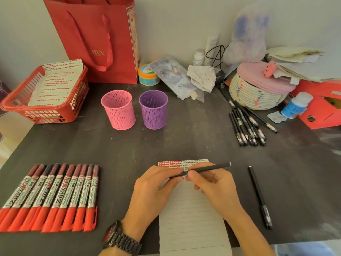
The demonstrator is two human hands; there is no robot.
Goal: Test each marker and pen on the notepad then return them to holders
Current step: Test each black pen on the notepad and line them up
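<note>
The left hand [155,190] and right hand [214,185] are pinching the slim black pen [208,169], probably light, rigid, best held mid-barrel.

Single wide-angle view from the head, facing forward and down over a dark table [184,141], close above the left hand [155,189] and right hand [215,187], wall [184,24] beyond.

Bare dark worktop [147,145] lies open between the lined notepad [191,218] and the pink perforated cup [118,109] and purple perforated cup [153,109]. A row of red-capped markers [51,196] fills the near left; a lone black pen [260,196] lies right of the notepad; a heap of black pens [247,126] crowds the right rear.
</note>
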